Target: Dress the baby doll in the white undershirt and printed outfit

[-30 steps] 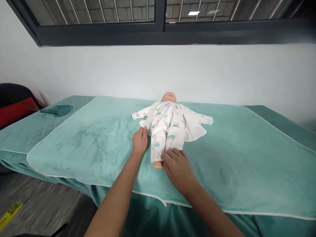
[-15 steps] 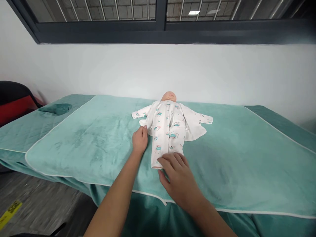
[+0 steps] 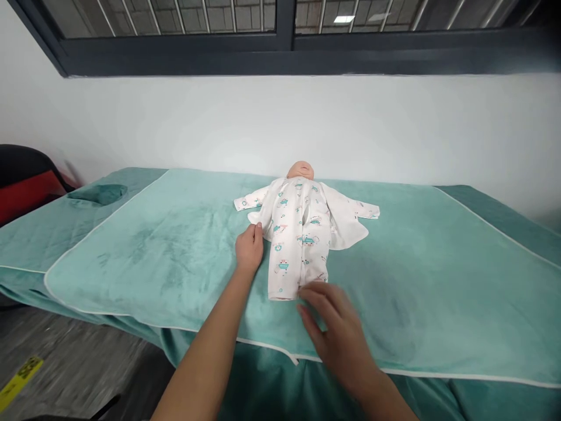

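Since the earlier frames, the right hand (image 3: 339, 330) has shifted down and towards the right, and its thumb has spread away from the fingers; the left-side hem of the legged garment (image 3: 284, 248) has come down over the foot that showed one second earlier; the left hand (image 3: 249, 248) keeps its position.

The doll (image 3: 300, 169) lies on its back at the middle of the light green mat (image 3: 197, 234), head towards the wall (image 3: 219, 123); the white printed legged garment covers its trunk and legs, with the head emerging at the top; both feet are out of sight, the right-side one behind cloth or fingers, which of the two cannot be told. The white printed shirt (image 3: 346, 225) spreads out from both sides of the legged garment, its sleeves extended; whether the doll's arms lie within them cannot be told.

The left hand is narrow, thumb and finger pinching the shirt's edge beside the legged garment; the right hand is fairly wide, its fingertips at the right-side hem, though a grip on cloth cannot be made out.

The mat lies upon a darker green cover (image 3: 35, 240); a dark window frame (image 3: 175, 61) crosses the wall above.
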